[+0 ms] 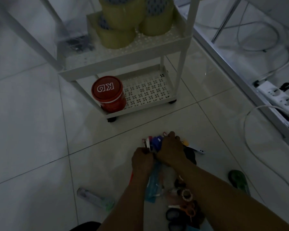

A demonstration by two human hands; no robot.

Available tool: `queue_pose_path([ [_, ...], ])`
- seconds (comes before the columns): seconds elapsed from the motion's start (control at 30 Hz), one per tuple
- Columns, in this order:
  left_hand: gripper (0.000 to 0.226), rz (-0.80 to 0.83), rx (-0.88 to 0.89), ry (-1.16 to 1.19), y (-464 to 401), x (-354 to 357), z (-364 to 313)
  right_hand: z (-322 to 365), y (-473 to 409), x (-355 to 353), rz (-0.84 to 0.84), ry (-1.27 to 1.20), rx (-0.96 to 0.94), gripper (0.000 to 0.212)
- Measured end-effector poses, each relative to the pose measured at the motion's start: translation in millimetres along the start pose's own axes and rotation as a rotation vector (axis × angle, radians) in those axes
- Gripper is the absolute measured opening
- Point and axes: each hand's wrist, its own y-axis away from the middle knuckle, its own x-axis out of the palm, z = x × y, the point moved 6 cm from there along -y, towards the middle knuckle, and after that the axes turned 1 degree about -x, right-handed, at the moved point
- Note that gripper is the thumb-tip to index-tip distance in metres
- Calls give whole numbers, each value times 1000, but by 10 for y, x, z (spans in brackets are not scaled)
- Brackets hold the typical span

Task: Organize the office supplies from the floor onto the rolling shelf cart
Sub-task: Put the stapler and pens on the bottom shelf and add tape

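Office supplies (158,144) are lying in a loose pile on the floor (40,147), just in front of the rolling shelf cart (123,62). I am gathering a handful from the far end of that pile. My left hand (143,158) is curling round a bundle of slim, pen-like items, so that grip is closed on them. My right hand (171,150) is pressing down over the same cluster with fingers bent round it; which pieces it is holding I cannot tell in this dim light.

I am judging the step as pick-up, not yet transfer. The cart is already carrying tape rolls (123,19) on its middle tier and a red tin (108,95) on the bottom tier, beside bare perforated tray. Orange scissors (188,210), a small tape ring (187,195) and a clear case (93,199) are waiting on the floor nearer me.

The next move is calling for both hands to lift the bundle together, keeping it tight, and carry it forward to an open tier.
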Motion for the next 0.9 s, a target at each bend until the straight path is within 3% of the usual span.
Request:
queue_pose_path([
  [0.07, 13, 19, -41, 196, -21, -13, -131, -22, -81, -72, 12, -290, 47, 44],
  [0.13, 25, 46, -82, 407, -66, 3, -222, -32, -146, -146, 26, -559, 85, 24],
  [0.27, 17, 75, -16, 499, -128, 11, -434, -22, -225, -328, 83, -1036, 126, 22],
  [0.4, 10, -7, 51, 512, -186, -31, -592, 86, -283, -430, 173, -1191, 77, 13],
  [0.5, 21, -52, 159, 412, -233, -83, -776, 170, -325, -520, 213, -1286, 48, 12],
  [0.63, 24, -53, 214, 385, -379, -227, -1140, 274, -494, -805, 215, -1377, -40, 22],
  [0.8, 23, -23, 198, 368, -645, -371, -1557, 420, -869, -1183, 89, -1250, -35, 49],
  [0.9, 22, -1, 177, 348, -821, -403, -1671, 527, -1043, -1344, 22, -1132, -64, 43],
])
